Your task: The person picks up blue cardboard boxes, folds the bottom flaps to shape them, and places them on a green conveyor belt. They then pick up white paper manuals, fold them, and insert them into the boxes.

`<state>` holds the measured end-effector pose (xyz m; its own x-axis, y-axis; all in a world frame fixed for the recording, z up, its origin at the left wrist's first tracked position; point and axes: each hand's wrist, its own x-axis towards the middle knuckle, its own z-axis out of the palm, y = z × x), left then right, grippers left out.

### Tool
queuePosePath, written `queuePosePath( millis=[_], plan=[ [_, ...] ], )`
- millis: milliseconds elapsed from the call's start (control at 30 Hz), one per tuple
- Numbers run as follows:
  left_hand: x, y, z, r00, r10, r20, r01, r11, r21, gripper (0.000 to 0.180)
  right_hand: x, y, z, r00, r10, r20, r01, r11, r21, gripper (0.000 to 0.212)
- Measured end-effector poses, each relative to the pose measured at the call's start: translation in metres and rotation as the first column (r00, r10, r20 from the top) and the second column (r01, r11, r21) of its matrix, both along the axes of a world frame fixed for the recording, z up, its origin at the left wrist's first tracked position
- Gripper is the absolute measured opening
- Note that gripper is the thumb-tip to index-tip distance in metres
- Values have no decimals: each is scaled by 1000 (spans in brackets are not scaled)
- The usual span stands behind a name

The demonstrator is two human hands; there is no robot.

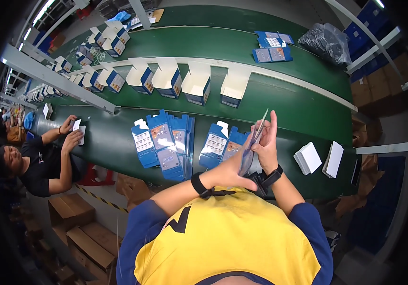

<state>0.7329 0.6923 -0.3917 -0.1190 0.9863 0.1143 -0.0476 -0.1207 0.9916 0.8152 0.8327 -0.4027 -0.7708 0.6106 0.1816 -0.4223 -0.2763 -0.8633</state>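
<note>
A thin flat piece, seemingly a folded-flat carton (247, 160), is held nearly edge-on between my hands, in front of my chest. My left hand (230, 175) grips its near left side, with the thumb showing and most fingers hidden. From the right, my right hand (267, 148) presses against it, thumb bent over and fingers pointing up. Just left of them, flat blue printed cartons (213, 145) lie on the green bench. Further left is a larger overlapping stack of flat blue cartons (168, 159).
Two stacks of white cards or booklets (307, 158) (333, 159) lie at the right. Open blue-and-white boxes (196, 85) stand in a row along the conveyor (284, 95). More flat cartons (272, 47) and a dark plastic bag (327, 42) are farther back. A co-worker (42, 164) handles white pieces at left.
</note>
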Motion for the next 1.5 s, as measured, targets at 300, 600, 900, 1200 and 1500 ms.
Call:
queuePosePath(
  millis=[300, 600, 900, 1200, 1500],
  plan=[
    [-23, -2, 44, 648, 316, -693, -291, 944, 158, 105, 34, 16, 25, 991, 111, 81, -121, 983, 136, 108],
    [-6, 7, 46, 602, 458, -654, -262, 887, 380, 89, 31, 0, 53, 991, -25, 128, 0, 981, 194, 78],
    [-11, 8, 52, 627, 306, -717, -112, 945, 306, 62, 44, 17, 44, 968, 212, 131, -220, 974, 47, 69],
    [-7, 18, 55, 674, 331, -661, -173, 940, 294, 67, 43, 30, 38, 980, 201, 3, -167, 807, 566, 60],
    [-14, 14, 60, 607, 263, -750, -30, 951, 309, 84, 43, 21, 54, 937, 17, 348, -214, 817, 536, 64]
  ],
)
